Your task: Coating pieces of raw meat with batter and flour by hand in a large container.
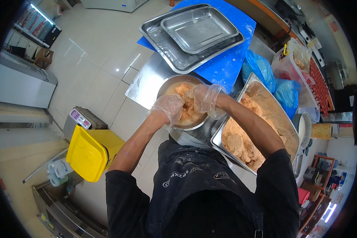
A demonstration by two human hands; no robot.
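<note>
Both of my hands wear clear, loose plastic gloves and meet over a round metal bowl (200,126). Pale liquid and orange, wet-coated pieces of food (185,87) fill it; whether they are meat is unclear. My left hand (169,108) comes in from the left side with curled fingers against an orange piece at the bowl's middle. From the right, my right hand (204,97) reaches over the rim, its fingers bent down around the same clump. The fingertips are partly hidden. Under my right forearm lies a deep metal tray (292,133) holding orange, floury crumbs and lumps (242,143).
Beyond the bowl, two metal trays (200,29) are stacked on a blue board (222,68). Blue plastic bags (286,95) and a clear tub (283,65) stand at the right. A yellow lidded bin (87,152) and a scale (80,119) are at the left.
</note>
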